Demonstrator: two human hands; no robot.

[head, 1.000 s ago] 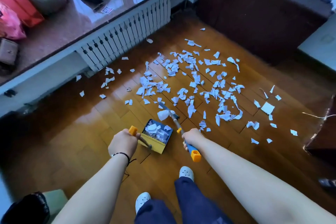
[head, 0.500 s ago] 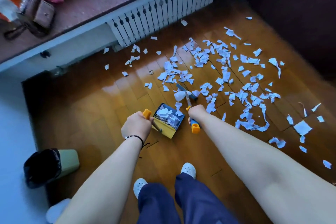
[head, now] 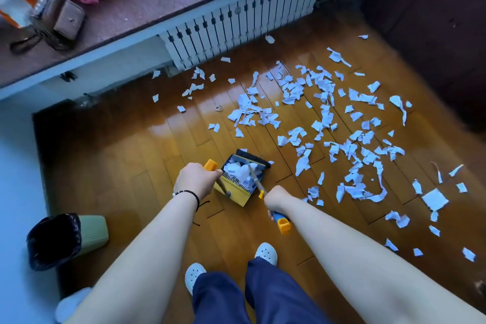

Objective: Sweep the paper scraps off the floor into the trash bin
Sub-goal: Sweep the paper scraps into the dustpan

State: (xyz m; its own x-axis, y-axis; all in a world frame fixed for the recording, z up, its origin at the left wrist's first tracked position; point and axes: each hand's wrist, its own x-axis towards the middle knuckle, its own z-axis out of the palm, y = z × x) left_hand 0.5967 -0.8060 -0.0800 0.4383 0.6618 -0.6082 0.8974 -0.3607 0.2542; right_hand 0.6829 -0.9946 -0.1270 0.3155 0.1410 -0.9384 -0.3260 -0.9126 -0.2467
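White paper scraps point(head: 326, 118) lie scattered over the wooden floor, mostly right of centre. My left hand point(head: 196, 181) grips the orange-topped handle of a yellow and dark blue dustpan point(head: 236, 187), which holds a heap of scraps. My right hand point(head: 276, 198) grips the broom handle point(head: 280, 221), blue with an orange end; the broom's head is inside the dustpan, among the scraps. A pale green trash bin point(head: 92, 231) with a black liner lies at the lower left, near the white wall.
A white radiator point(head: 236, 21) runs under a long stone sill point(head: 147, 5) with bags and a brown purse point(head: 65, 18). Dark furniture point(head: 434, 21) fills the upper right. My two white shoes point(head: 265, 252) stand below the dustpan.
The broom head has swept back into the dustpan with more scraps. The view has swung left, bringing the trash bin further into sight.
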